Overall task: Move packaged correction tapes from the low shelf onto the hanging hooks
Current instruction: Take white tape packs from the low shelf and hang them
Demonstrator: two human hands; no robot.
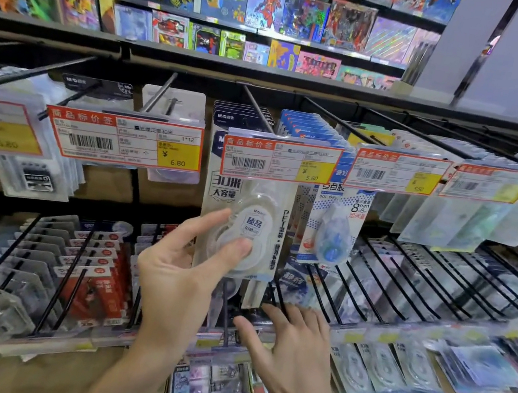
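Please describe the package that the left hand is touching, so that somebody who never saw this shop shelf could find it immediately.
Look at the upper row of hanging hooks, under the orange price tag near the middle that reads 5.80. The correction tape package hangs right below it, with the left hand on its clear blister. Unlike the blue dotted package to its right, it is white and grey.

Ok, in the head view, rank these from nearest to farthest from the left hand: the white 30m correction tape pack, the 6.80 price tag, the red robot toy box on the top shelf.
1. White correction tape pack: touched by the left hand.
2. 6.80 price tag: above, to the left.
3. Red robot toy box: far up on the top shelf.
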